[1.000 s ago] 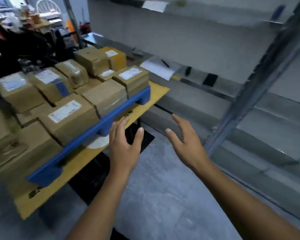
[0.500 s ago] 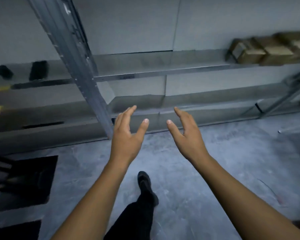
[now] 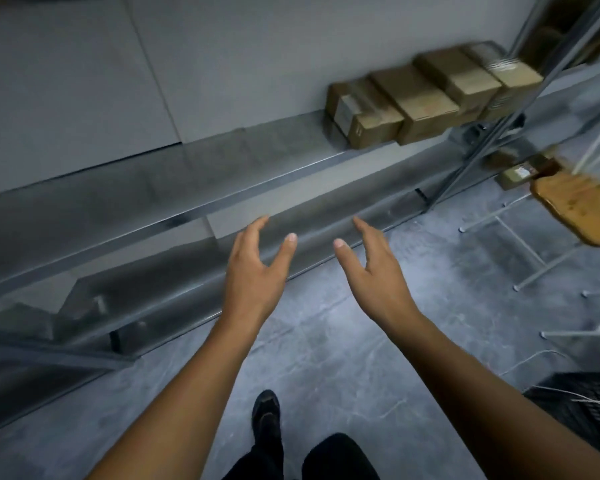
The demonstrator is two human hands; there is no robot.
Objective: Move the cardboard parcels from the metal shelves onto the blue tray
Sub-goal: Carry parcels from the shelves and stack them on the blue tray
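Several brown cardboard parcels (image 3: 426, 98) stand in a row on the metal shelf (image 3: 201, 174) at the upper right, against the grey wall. My left hand (image 3: 253, 268) and my right hand (image 3: 371, 271) are held out in front of me with fingers relaxed and spread, palms facing each other, holding nothing. Both hands hang in the air in front of the lower shelf edge, well short of and to the left of the parcels. The blue tray is out of view.
A slanted metal upright (image 3: 499, 126) stands to the right of the parcels. A wooden stool seat (image 3: 575, 206) on white wire legs stands at the right, with small boxes (image 3: 516, 173) behind it. A black crate (image 3: 589, 407) sits at the lower right. My foot (image 3: 265, 407) is on the grey floor.
The view has swung right, away from the blue tray loaded with parcels, to the shelves. The parcels on the shelf are now nearer. Both hands stay empty and spread.
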